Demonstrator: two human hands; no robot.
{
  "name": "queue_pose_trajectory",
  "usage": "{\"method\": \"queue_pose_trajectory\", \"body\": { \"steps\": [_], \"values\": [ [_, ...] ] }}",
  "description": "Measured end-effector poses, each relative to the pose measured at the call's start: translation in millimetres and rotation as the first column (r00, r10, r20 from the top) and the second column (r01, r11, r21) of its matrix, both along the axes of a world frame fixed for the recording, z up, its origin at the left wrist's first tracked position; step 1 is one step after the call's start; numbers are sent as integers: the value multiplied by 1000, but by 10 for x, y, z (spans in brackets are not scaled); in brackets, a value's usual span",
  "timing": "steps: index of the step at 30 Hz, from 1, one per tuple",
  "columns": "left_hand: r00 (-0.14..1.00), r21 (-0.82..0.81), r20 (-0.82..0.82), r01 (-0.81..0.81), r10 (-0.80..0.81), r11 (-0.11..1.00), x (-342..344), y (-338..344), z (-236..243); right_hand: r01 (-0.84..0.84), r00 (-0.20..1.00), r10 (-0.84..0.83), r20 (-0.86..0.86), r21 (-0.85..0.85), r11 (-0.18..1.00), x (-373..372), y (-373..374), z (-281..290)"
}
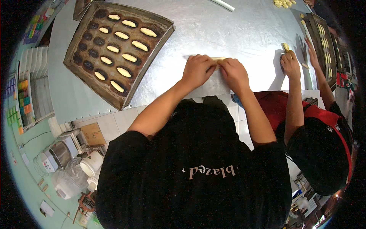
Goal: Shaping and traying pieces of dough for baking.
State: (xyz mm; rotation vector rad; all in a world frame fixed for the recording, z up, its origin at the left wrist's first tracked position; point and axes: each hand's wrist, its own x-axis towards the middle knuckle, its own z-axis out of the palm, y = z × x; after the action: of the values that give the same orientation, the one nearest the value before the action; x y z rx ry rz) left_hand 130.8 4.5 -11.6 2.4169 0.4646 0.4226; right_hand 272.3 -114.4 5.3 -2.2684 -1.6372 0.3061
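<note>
A pale strip of dough (217, 58) lies on the metal tabletop (183, 30) in front of me, with my fingers covering much of it. My left hand (197, 70) has curled fingers on its left end, and my right hand (232, 74) grips it at the right, thumb and fingers close together. Up and to the left, a dark, stained baking tray (114, 99) carries several oval dough pieces (123, 72) in rows, along with bare dark spots.
At right, a co-worker (316, 152) in black and red works at dough (285, 47) beside another tray (331, 78) of pieces. More dough balls (284, 3) and a white rod (223, 4) lie at the back. A steel mixer bowl (60, 154) and white buckets (90, 164) stand below left.
</note>
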Motion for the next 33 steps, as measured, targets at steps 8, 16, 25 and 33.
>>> {"method": "queue_pose_trajectory", "body": {
  "steps": [8,16,25,33],
  "values": [
    [972,-60,233,-21,34,998,66,66,-87,120,991,-107,-78,192,974,-109,23,3],
    [951,-24,278,150,-137,988,-476,-172,-22,45,972,-149,184,471,881,-366,-18,49],
    [981,-82,193,-6,22,997,-1194,47,186,127,958,-123,261,-1,992,-702,109,-206],
    [971,36,85,-226,223,973,-1627,48,83,231,942,-240,236,63,971,-459,693,-342]
  ]
}}
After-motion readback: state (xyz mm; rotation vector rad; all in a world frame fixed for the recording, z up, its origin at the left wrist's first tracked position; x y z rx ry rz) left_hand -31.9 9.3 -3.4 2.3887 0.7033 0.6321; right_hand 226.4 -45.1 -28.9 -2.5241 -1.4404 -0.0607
